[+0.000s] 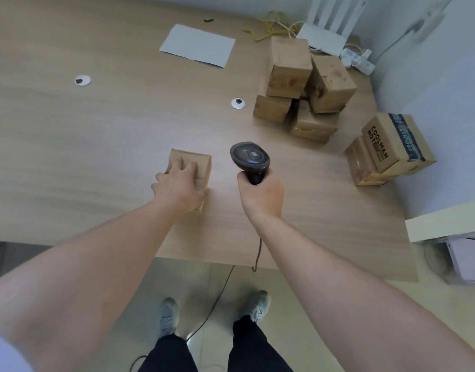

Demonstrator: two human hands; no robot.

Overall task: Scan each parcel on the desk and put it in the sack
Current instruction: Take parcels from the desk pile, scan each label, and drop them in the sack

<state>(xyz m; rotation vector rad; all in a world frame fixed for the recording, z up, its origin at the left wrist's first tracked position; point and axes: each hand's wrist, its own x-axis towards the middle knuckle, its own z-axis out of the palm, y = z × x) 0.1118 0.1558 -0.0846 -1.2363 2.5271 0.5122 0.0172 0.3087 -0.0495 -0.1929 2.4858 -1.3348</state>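
Observation:
A small brown cardboard parcel (pixel 198 165) lies on the wooden desk (pixel 96 146) near its front edge. My left hand (pixel 178 187) lies over the parcel's top, fingers along the top and thumb down its right side. Just to the right, my right hand (pixel 260 196) grips the handle of a black barcode scanner (pixel 250 158), whose head is raised above the desk. A heap of several brown parcels (pixel 303 87) stands at the back right. Two more boxes, one printed COOLMAN (pixel 392 146), sit at the desk's right edge. No sack is in view.
A white sheet of paper (pixel 198 45) lies at the back, with two white round discs (pixel 82 80) (pixel 238 103) on the desk. A white router (pixel 327 30), yellow cable and power strip (pixel 358 59) fill the back right corner. The scanner cord (pixel 257 253) hangs over the front edge.

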